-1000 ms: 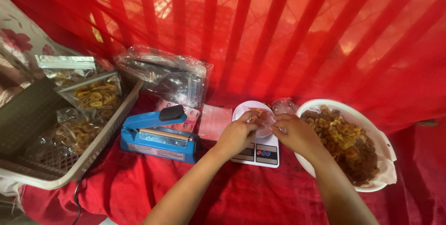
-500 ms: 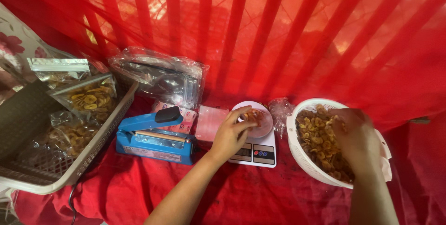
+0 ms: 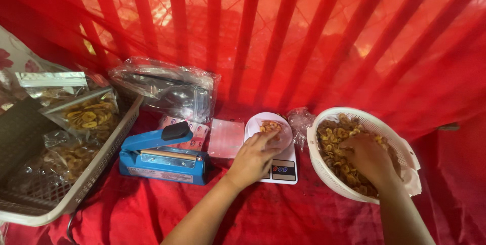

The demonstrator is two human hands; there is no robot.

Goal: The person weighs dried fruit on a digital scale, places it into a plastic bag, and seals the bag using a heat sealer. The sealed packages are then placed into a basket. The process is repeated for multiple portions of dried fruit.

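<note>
The small clear plastic bag of yellow-brown chips [image 3: 270,127] sits on the round white pan of the white digital kitchen scale [image 3: 281,166], between the blue impulse heat sealer [image 3: 163,158] and the white round perforated plastic basket [image 3: 324,171] heaped with the same fried chips. Your left hand [image 3: 253,156] lies over the near rim of the pan, its grip loosely curled with fingertips touching the bag's edge. Your right hand [image 3: 368,158] is buried palm-down in the chips inside the basket; you cannot tell how its grip is set, since the fingers are hidden among them.

Half a second ago your right hand was at the basket's far right side; it now sits nearer the middle, and your left hand has slid lower on the pan.

The scale stands just beside the basket, with a crumpled clear bag [image 3: 300,122] wedged between them behind. A stack of flat clear bags [image 3: 226,137] lies just left of the scale. Open red cloth [image 3: 283,214] runs in front of both arms; a grey mesh tray [image 3: 109,156] of packed chip bags bounds the far left.
</note>
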